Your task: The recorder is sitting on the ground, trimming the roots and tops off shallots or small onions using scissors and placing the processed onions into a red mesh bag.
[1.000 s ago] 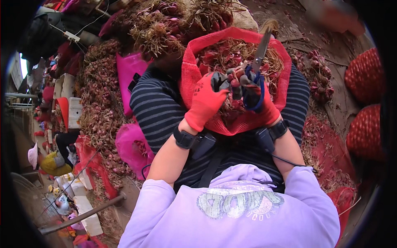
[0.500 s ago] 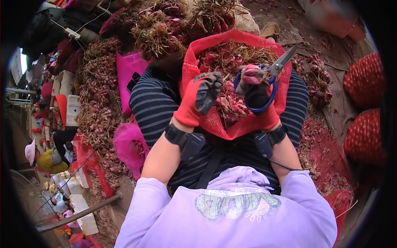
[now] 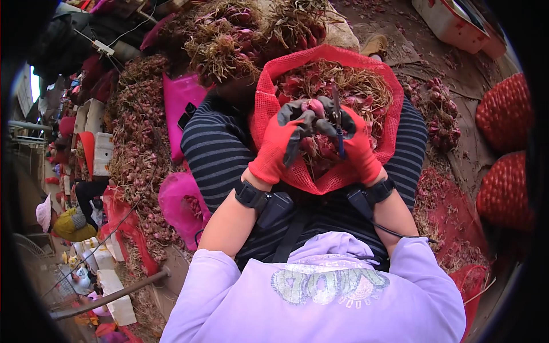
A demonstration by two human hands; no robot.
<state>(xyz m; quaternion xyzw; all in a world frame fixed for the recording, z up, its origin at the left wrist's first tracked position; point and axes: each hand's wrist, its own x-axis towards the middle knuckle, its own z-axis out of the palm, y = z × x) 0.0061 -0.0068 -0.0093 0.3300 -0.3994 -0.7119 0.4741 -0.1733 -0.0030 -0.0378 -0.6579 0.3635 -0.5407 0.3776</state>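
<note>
My left hand (image 3: 284, 139), in a red glove with a dark palm, pinches a small pink-red shallot (image 3: 313, 106). My right hand (image 3: 355, 136), gloved alike, grips blue-handled scissors (image 3: 341, 143) with the blades pointing up, away from me. Its fingertips meet the left ones at the shallot; whether they also press on it is hard to make out. Both hands are over an open red mesh bag (image 3: 323, 184) between my knees. Dry roots, stalks and red skins (image 3: 357, 80) fill the bag.
Bunches of shallots with dry stalks (image 3: 226, 43) lie beyond my left knee, and a smaller bunch (image 3: 437, 111) beyond the right. A long shallot heap (image 3: 140, 131) stretches along the left. Full red sacks (image 3: 503, 188) stand right; a person in a pink hat (image 3: 43, 211) is far left.
My hands have come together over the bag. The shallot has gone from the right hand's fingers to the left's, and the scissors have turned from pointing right to pointing up.
</note>
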